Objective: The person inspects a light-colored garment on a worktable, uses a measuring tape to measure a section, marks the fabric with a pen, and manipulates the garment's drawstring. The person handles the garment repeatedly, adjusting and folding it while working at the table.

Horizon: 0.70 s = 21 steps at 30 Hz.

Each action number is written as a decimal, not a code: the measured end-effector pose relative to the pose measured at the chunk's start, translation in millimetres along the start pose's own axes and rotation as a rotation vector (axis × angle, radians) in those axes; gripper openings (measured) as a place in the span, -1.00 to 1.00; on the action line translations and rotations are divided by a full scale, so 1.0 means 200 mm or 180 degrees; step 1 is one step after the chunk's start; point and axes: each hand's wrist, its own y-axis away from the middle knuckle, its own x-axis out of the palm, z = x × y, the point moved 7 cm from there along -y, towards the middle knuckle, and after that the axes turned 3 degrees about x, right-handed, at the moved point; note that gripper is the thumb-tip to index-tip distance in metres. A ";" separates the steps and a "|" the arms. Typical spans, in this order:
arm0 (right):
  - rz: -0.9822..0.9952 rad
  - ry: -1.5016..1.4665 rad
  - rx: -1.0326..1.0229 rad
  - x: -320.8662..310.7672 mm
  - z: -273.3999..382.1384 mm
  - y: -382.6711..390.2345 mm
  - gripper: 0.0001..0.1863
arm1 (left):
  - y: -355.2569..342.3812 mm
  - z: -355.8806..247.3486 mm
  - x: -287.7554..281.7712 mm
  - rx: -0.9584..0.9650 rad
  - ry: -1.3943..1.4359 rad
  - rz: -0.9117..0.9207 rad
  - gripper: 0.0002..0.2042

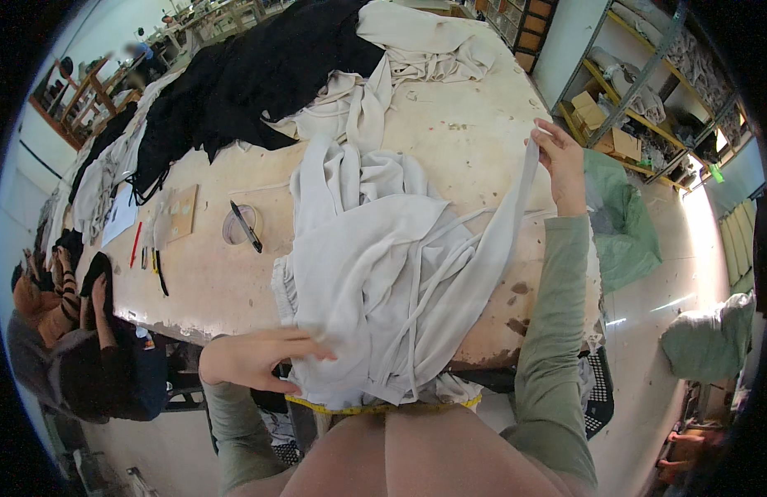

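Brightly lit workroom
Grey-and-yellow metal shelving is set right of a worn, pale wooden worktop; light is reflected off the smooth pale floor; a bluish-white wall is seen at left.

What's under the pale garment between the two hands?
The tabletop shows around the pale garment, apparently supporting it. A yellow tape measure shows along its near edge. Whatever else lies beneath is hidden by the cloth.

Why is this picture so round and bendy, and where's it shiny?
Head view: the fisheye lens bends the pale wooden table and leaves black corners; head view, right side: white glare streaks the pale shiny floor.
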 end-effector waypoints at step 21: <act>0.0920 -0.0674 0.0899 0.35 -0.29 0.42 -0.63 | -1.29 0.50 -0.45 0.0152 0.0628 -0.2033 -0.77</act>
